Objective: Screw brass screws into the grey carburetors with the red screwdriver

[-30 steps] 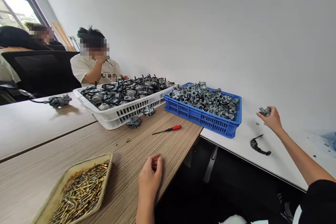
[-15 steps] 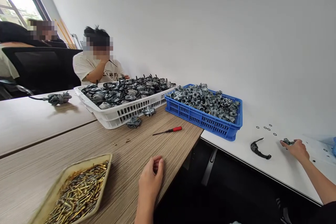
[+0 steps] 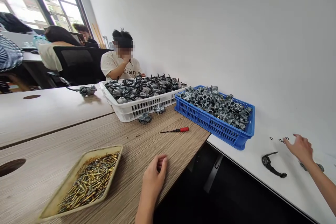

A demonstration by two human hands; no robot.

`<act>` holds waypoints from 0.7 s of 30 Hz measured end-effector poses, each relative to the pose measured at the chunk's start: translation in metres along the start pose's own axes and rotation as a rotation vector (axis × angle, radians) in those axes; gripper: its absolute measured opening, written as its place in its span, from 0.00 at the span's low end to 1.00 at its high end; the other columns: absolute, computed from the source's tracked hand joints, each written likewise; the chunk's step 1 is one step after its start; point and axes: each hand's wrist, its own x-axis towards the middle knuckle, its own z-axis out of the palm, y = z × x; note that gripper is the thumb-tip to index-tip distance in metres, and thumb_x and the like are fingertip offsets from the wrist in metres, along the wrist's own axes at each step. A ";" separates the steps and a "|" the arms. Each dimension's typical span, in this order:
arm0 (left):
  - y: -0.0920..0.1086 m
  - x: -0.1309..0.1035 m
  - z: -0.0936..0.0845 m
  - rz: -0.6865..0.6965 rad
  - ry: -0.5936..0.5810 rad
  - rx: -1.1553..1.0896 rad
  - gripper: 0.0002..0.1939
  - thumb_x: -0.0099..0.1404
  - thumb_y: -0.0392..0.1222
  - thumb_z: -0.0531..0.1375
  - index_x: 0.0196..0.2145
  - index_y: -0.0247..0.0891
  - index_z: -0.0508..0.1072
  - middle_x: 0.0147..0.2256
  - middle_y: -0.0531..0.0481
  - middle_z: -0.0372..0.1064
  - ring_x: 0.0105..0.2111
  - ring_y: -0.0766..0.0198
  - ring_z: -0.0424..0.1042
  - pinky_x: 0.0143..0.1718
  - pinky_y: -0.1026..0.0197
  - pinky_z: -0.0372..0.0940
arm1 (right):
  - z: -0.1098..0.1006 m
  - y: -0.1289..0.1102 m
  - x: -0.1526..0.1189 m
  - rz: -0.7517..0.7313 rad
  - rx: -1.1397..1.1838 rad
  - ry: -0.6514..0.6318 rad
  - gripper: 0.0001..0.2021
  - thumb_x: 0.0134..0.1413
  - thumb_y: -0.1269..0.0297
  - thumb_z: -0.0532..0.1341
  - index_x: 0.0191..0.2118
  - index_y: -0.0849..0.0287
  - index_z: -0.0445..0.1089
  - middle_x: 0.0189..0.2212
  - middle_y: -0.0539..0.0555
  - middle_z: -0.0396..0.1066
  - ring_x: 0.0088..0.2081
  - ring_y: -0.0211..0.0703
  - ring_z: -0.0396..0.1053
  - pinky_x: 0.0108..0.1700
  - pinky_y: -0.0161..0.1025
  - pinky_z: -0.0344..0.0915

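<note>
Over the white table (image 3: 252, 161), my right hand (image 3: 300, 148) has its fingers spread and nothing visible in them. Its fingertips are beside several thin black rubber rings (image 3: 271, 138) lying near the wall. Partly hidden behind my right wrist is a grey metal carburetor body (image 3: 320, 167). A black wristwatch (image 3: 267, 161) lies left of that hand with its strap undone. My left hand (image 3: 154, 171) rests on the edge of the wooden table (image 3: 136, 175), fingers loosely curled in, and shows nothing in its grip. Beyond it lies a red-handled screwdriver (image 3: 183, 129).
A blue crate (image 3: 210, 121) heaped with carburetor bodies bridges both tables. Behind stands a white crate (image 3: 126, 113) of carburetors with black hoses. A shallow tray (image 3: 119, 161) holds small brass parts. Two loose bodies (image 3: 144, 118) sit by the white crate. A co-worker (image 3: 122, 61) sits opposite.
My right hand has let go of the carburetor body, moved toward the black rings and spread its fingers. The view has turned left. My left hand stays on the table edge.
</note>
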 end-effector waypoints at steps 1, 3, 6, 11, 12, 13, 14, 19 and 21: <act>0.000 0.000 0.000 0.001 0.002 0.000 0.23 0.64 0.65 0.57 0.39 0.43 0.79 0.35 0.45 0.81 0.33 0.51 0.78 0.40 0.50 0.75 | 0.003 -0.027 0.006 -0.105 0.038 -0.018 0.33 0.50 0.36 0.58 0.54 0.55 0.72 0.51 0.77 0.73 0.59 0.81 0.69 0.55 0.72 0.66; 0.001 0.000 0.001 0.003 0.007 -0.002 0.23 0.64 0.64 0.57 0.38 0.43 0.79 0.34 0.45 0.81 0.33 0.51 0.78 0.39 0.50 0.75 | 0.011 -0.085 0.012 -0.337 0.161 -0.089 0.24 0.57 0.41 0.56 0.46 0.54 0.73 0.47 0.71 0.77 0.52 0.67 0.75 0.52 0.58 0.70; 0.001 0.000 0.001 0.002 0.017 0.003 0.23 0.65 0.64 0.57 0.39 0.43 0.79 0.35 0.45 0.81 0.34 0.51 0.79 0.40 0.51 0.75 | 0.028 -0.167 0.009 -0.524 0.131 -0.285 0.21 0.65 0.43 0.52 0.42 0.54 0.71 0.36 0.60 0.79 0.37 0.54 0.76 0.40 0.47 0.68; 0.003 -0.001 -0.001 0.001 0.045 0.012 0.23 0.66 0.63 0.56 0.38 0.42 0.79 0.35 0.45 0.81 0.36 0.51 0.80 0.41 0.51 0.76 | 0.069 -0.256 -0.003 -0.707 -0.138 -0.680 0.26 0.73 0.44 0.47 0.38 0.57 0.74 0.40 0.62 0.81 0.40 0.53 0.77 0.41 0.43 0.67; 0.003 -0.001 -0.001 0.003 0.044 0.013 0.23 0.66 0.62 0.56 0.38 0.41 0.79 0.35 0.45 0.81 0.36 0.52 0.80 0.42 0.51 0.76 | 0.077 -0.264 -0.004 -0.718 -0.146 -0.710 0.26 0.73 0.45 0.48 0.38 0.58 0.75 0.41 0.64 0.81 0.42 0.54 0.78 0.42 0.43 0.68; 0.002 -0.001 -0.002 0.008 0.038 0.014 0.22 0.66 0.62 0.56 0.39 0.41 0.78 0.36 0.45 0.81 0.37 0.52 0.81 0.42 0.52 0.76 | 0.083 -0.270 -0.005 -0.725 -0.148 -0.728 0.26 0.73 0.46 0.49 0.38 0.59 0.76 0.43 0.65 0.81 0.42 0.55 0.78 0.44 0.43 0.68; 0.001 -0.001 -0.003 0.012 0.027 0.016 0.22 0.67 0.62 0.56 0.39 0.41 0.78 0.36 0.45 0.82 0.37 0.52 0.81 0.42 0.52 0.76 | 0.087 -0.274 -0.005 -0.732 -0.153 -0.744 0.25 0.73 0.47 0.49 0.38 0.60 0.77 0.44 0.66 0.81 0.43 0.55 0.78 0.44 0.43 0.69; 0.000 0.000 -0.002 0.026 0.015 0.021 0.22 0.67 0.61 0.56 0.39 0.41 0.79 0.36 0.45 0.81 0.36 0.53 0.81 0.40 0.54 0.76 | 0.089 -0.277 -0.004 -0.732 -0.188 -0.757 0.25 0.74 0.50 0.48 0.40 0.60 0.78 0.46 0.66 0.81 0.44 0.56 0.78 0.45 0.44 0.69; 0.001 -0.001 -0.001 0.018 0.042 0.023 0.22 0.66 0.61 0.56 0.38 0.41 0.79 0.35 0.45 0.81 0.35 0.53 0.80 0.40 0.53 0.76 | 0.087 -0.278 -0.005 -0.708 -0.210 -0.736 0.25 0.73 0.49 0.48 0.40 0.59 0.78 0.47 0.66 0.81 0.45 0.58 0.78 0.44 0.45 0.69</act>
